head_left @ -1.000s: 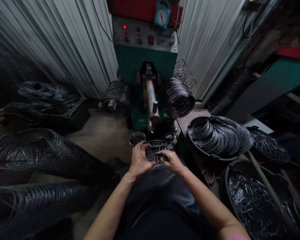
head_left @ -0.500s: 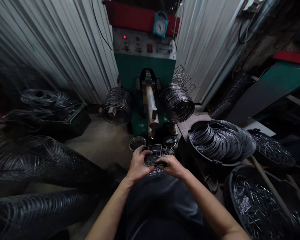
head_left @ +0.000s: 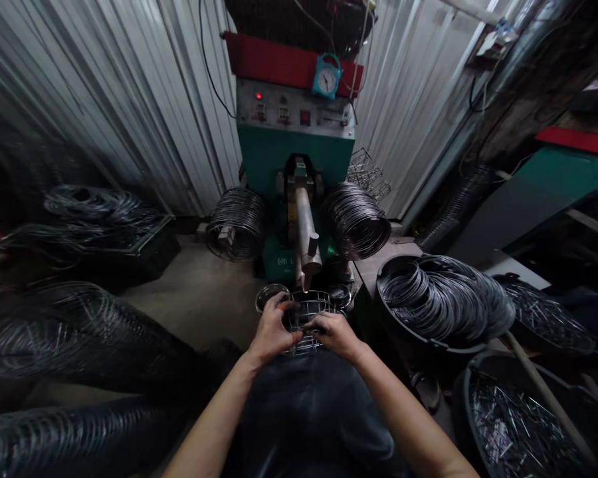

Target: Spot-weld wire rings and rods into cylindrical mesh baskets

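Observation:
A small wire basket (head_left: 306, 312) sits between my hands, just under the metal arm (head_left: 305, 239) of a green welding machine (head_left: 293, 143). My left hand (head_left: 272, 328) grips the basket's left rim with curled fingers. My right hand (head_left: 335, 333) holds its right side, fingers pinched on the wires. The arm's tip hangs right above the basket's far rim.
Wire ring coils (head_left: 236, 222) hang on both sides of the machine. A black tub of wire rings (head_left: 443, 295) stands at the right, and a tub of short wire pieces (head_left: 518, 425) nearer. Long ring stacks (head_left: 70, 332) lie at the left. A blue clock (head_left: 327, 78) tops the machine.
Both hands have pushed the basket forward and a little up, closer under the machine arm's tip. The view has tilted upward slightly.

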Demonstrator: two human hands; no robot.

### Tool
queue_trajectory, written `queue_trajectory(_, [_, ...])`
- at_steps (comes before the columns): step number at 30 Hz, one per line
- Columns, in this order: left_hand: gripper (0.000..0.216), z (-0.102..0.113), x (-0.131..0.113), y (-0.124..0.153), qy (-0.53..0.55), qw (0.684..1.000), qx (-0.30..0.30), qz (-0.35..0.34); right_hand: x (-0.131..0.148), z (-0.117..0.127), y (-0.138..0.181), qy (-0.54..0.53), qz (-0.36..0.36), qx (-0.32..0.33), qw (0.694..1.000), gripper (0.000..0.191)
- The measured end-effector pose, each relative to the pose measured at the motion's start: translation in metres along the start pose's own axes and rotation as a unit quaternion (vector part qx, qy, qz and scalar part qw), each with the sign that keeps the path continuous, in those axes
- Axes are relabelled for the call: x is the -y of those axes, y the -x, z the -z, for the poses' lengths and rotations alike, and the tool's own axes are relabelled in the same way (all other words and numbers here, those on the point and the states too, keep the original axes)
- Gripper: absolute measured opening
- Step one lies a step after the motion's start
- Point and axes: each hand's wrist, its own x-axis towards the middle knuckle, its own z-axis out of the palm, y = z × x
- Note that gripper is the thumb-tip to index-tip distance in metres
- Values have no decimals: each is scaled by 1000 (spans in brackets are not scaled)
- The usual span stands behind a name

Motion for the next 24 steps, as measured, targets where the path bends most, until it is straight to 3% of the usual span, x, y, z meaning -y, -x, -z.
queue_trajectory(6, [48,5,-1,-23,-2,999,13,43,-4,7,-22,-3,-16,-11,1000,12])
queue_trajectory(13, [48,3,-4,-28,-17,999,-2,52,-6,2,-21,11,-28,-32,999,12])
queue_trajectory(18, [47,3,0,-45,-42,996,-5,73,-10,2,-37,14,-67,-60,996,12])
queue_trajectory(22, [45,4,2,-52,-44,996,2,74,-4,2,-33,-58,-87,-133,986,16])
queue_trajectory(24, [46,4,3,-52,-46,996,-6,71,-1,-2,-18,-126,-141,-196,962,22])
